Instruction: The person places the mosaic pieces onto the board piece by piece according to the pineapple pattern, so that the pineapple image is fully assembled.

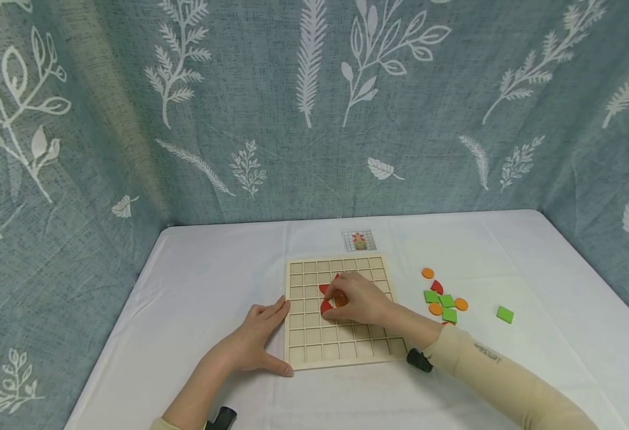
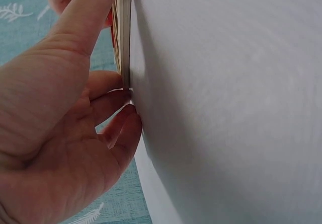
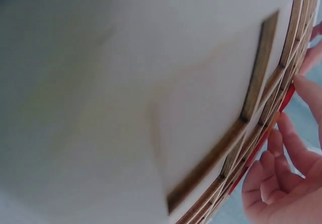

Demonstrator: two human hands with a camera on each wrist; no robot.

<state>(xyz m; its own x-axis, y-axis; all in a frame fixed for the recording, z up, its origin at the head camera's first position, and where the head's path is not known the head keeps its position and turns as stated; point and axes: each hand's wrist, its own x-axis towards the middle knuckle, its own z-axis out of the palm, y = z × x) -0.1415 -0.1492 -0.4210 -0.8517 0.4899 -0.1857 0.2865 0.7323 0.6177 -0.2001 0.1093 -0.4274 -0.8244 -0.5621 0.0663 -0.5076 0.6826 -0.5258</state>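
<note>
A wooden grid board lies on the white table. Along its left edge rests my left hand, thumb near the front corner and fingertips against the side. My right hand reaches over the grid, thumb and index finger pinching a red quarter-round piece. Under that hand, an orange disc shows on the board. Another red piece sits just beyond the fingers, and the hand hides part of the layout. In the right wrist view, the thumb touches a red piece at the board's surface.
Right of the board lie loose orange discs, green squares and red pieces. One green square is farther right. A small pattern card lies behind the board. A leaf-patterned curtain surrounds the table.
</note>
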